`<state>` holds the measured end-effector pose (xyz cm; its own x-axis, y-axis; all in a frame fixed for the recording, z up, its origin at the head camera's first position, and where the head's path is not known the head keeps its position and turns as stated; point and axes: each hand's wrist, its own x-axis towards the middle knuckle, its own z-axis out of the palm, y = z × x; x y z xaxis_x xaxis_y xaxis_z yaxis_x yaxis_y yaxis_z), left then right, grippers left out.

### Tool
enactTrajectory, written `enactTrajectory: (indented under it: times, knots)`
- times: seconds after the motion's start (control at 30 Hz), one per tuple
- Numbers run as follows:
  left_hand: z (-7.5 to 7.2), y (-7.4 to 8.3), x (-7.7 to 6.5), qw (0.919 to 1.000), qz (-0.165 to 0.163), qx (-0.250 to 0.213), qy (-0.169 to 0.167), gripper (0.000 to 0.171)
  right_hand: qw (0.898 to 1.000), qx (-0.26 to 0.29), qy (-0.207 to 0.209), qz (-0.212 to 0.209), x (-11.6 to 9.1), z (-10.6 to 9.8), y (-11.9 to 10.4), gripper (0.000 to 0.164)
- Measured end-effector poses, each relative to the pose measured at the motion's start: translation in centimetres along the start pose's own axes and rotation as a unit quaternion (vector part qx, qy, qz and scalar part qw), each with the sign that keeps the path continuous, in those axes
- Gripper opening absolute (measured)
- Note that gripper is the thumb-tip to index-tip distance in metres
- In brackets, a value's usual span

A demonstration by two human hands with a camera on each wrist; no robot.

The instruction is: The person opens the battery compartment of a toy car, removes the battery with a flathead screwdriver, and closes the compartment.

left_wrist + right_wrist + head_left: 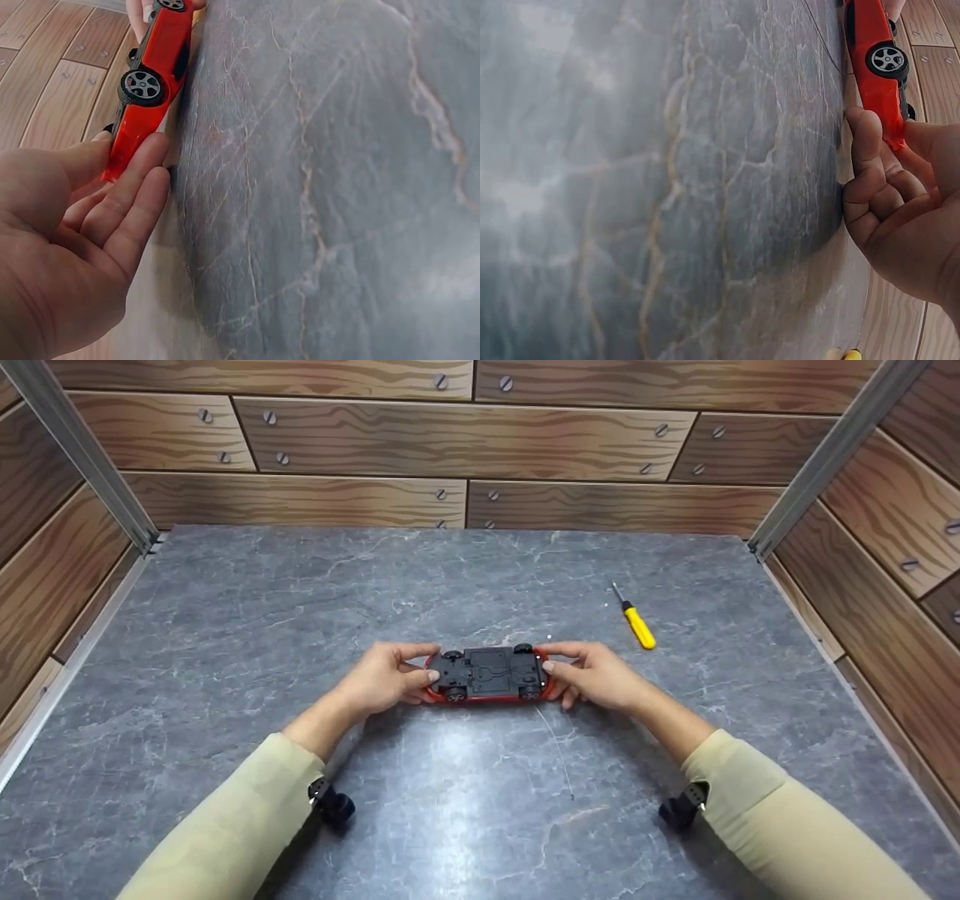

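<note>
A red toy car point(495, 671) is upside down between both hands, its black underside and wheels facing up in the head view. My left hand point(386, 679) grips one end, thumb on the underside and fingers beneath the red body. At the other end my right hand point(592, 675) pinches the car between thumb and fingers. The left wrist view shows the red side of the car point(154, 71) with a grey-spoked wheel, and the left hand point(82, 217) around its near end. In the right wrist view the right hand point(900, 187) holds the opposite end.
A screwdriver point(637, 624) with a yellow handle lies on the grey marbled table point(300, 592), beyond the right hand. From near the car a thin wire point(556, 742) runs toward the front. Wood-patterned panels point(465, 439) stand behind the table and along both sides.
</note>
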<state>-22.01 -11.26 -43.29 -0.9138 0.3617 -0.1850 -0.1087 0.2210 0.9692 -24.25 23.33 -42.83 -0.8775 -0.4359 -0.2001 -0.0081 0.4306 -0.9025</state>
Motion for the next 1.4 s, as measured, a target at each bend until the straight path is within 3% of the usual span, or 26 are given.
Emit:
enactTrajectory:
  times: [0.53,0.9,1.13,1.27,1.4]
  knots:
    - [-0.7,0.8,-0.6,0.9982,0.011,0.058,0.006,0.053,1.0,-0.007,0.01,0.006,-0.5,-0.4,-0.1,0.047]
    - [-1.7,0.9,-1.8,0.9955,0.037,0.087,0.004,0.051,0.998,-0.022,0.047,-0.024,-1.8,-0.7,-0.9,0.046]
    - [-2.3,1.4,-3.0,0.9817,0.067,0.177,0.018,0.05,0.994,-0.053,0.079,-0.054,-3.0,-0.7,-1.5,0.043]
    - [-2.1,2.1,-3.6,0.9725,0.083,0.217,0.018,0.053,0.984,-0.102,0.115,-0.089,-3.8,-0.3,-1.8,0.04]
    - [-1.8,2.6,-4.1,0.958,0.102,0.267,0.018,0.055,0.973,-0.147,0.146,-0.104,-4.4,0.3,-2.1,0.038]
